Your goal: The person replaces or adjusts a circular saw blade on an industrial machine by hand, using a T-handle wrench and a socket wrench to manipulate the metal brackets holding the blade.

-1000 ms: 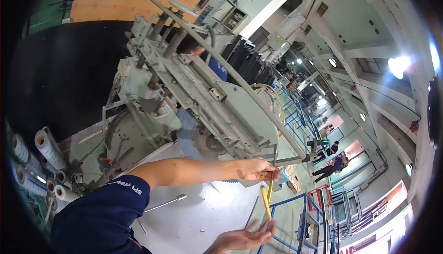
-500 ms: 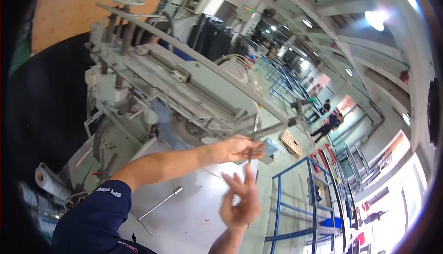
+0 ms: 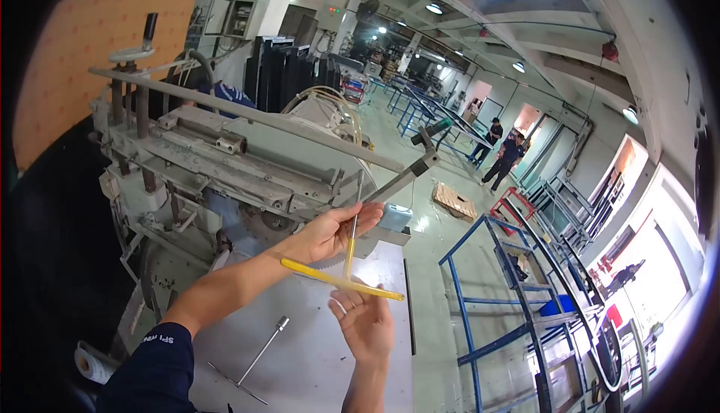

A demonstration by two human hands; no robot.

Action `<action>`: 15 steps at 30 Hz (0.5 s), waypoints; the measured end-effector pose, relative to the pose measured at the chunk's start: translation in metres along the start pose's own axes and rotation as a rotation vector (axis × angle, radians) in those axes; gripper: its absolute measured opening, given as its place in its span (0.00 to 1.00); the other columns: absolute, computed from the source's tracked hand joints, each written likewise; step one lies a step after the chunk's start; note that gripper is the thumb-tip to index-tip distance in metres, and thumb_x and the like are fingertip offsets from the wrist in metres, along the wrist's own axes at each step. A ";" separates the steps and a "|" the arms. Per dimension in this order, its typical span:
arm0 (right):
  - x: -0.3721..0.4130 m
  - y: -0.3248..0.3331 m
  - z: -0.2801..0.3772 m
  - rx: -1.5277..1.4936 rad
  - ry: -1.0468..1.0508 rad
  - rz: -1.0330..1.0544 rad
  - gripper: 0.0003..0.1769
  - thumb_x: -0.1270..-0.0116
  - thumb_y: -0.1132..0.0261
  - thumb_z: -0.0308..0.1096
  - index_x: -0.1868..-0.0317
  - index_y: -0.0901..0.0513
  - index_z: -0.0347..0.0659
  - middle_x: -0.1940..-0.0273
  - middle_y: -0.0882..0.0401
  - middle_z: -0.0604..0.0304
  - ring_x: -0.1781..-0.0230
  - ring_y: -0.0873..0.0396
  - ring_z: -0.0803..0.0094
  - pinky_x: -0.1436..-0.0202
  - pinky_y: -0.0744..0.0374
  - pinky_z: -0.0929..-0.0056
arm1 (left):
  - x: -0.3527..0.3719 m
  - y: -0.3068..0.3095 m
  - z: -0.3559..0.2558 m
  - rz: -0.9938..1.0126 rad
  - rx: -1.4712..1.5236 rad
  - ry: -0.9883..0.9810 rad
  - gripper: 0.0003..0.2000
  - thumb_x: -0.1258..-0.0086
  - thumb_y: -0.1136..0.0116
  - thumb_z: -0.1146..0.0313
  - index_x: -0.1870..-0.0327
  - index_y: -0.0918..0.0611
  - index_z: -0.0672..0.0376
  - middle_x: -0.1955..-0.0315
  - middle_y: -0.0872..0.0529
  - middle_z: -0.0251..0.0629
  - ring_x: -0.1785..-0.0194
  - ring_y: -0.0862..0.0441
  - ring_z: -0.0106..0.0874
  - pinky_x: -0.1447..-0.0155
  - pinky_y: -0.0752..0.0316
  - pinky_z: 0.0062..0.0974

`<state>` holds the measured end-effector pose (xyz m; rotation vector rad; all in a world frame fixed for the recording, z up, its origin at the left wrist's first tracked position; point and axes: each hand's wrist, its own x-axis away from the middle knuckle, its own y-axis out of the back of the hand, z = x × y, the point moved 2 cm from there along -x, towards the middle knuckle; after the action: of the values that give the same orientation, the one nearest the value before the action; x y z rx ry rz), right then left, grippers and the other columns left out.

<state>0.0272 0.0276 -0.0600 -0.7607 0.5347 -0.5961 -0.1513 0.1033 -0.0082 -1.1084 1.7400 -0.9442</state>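
Observation:
A T-handle wrench (image 3: 345, 284) with a yellow crossbar and a slim metal shaft stands tilted in front of me. My left hand (image 3: 335, 231) has its thumb and fingers around the shaft, above the crossbar. Just below the crossbar is my right hand (image 3: 366, 328), palm up with its fingers apart, fingertips right at the yellow bar. A second, all-metal T-handle socket wrench (image 3: 259, 353) lies on the white tabletop (image 3: 307, 360) beneath my arms.
A long grey machine (image 3: 247, 151) with a rail stretches behind the table. To the right stand blue metal racks (image 3: 469, 300) and a wooden crate (image 3: 454, 201) on the floor. Two people (image 3: 506, 160) are farther back. White rolls (image 3: 91, 364) sit at lower left.
The wrench has turned so its yellow crossbar shows lengthwise. My right hand has moved left and opened palm up beneath it. The view has swung right.

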 end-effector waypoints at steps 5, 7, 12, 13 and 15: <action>-0.026 -0.044 -0.012 -0.301 -0.003 0.178 0.34 0.21 0.61 0.58 0.32 0.33 0.37 0.49 0.19 0.54 0.40 0.26 0.59 0.28 0.37 0.45 | 0.002 -0.008 -0.008 -0.105 -0.254 0.098 0.19 0.19 0.56 0.65 0.37 0.28 0.69 0.40 0.21 0.43 0.43 0.18 0.32 0.33 0.22 0.31; -0.030 -0.050 -0.024 -0.535 0.037 0.357 0.36 0.22 0.61 0.61 0.32 0.33 0.38 0.54 0.19 0.57 0.41 0.27 0.62 0.28 0.38 0.44 | 0.005 -0.016 -0.009 -0.221 -0.466 0.105 0.19 0.19 0.56 0.63 0.35 0.28 0.67 0.40 0.21 0.40 0.44 0.18 0.31 0.34 0.22 0.32; -0.032 -0.035 0.018 1.269 0.226 -0.465 0.21 0.33 0.34 0.47 0.74 0.17 0.37 0.87 0.28 0.64 0.89 0.30 0.65 0.77 0.27 0.63 | 0.024 -0.052 -0.009 -0.282 -1.545 -0.506 0.25 0.22 0.49 0.55 0.32 0.30 0.64 0.37 0.22 0.39 0.38 0.22 0.37 0.37 0.28 0.30; -0.033 -0.038 0.021 1.445 0.302 -0.471 0.19 0.35 0.33 0.46 0.73 0.16 0.37 0.86 0.26 0.61 0.87 0.29 0.63 0.76 0.26 0.63 | 0.038 -0.078 -0.006 -0.115 -1.586 -0.641 0.26 0.23 0.48 0.54 0.32 0.30 0.63 0.37 0.23 0.41 0.38 0.22 0.38 0.36 0.28 0.31; -0.032 -0.041 0.024 1.793 0.435 -0.491 0.16 0.38 0.31 0.42 0.72 0.16 0.36 0.84 0.23 0.56 0.85 0.26 0.58 0.73 0.25 0.63 | 0.064 -0.111 -0.001 0.238 -1.779 -0.769 0.31 0.27 0.45 0.47 0.32 0.30 0.61 0.35 0.25 0.43 0.37 0.23 0.40 0.36 0.29 0.36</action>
<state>0.0077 0.0366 -0.0074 1.0017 0.0277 -1.3660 -0.1349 0.0080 0.0755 -1.7636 1.6529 1.4244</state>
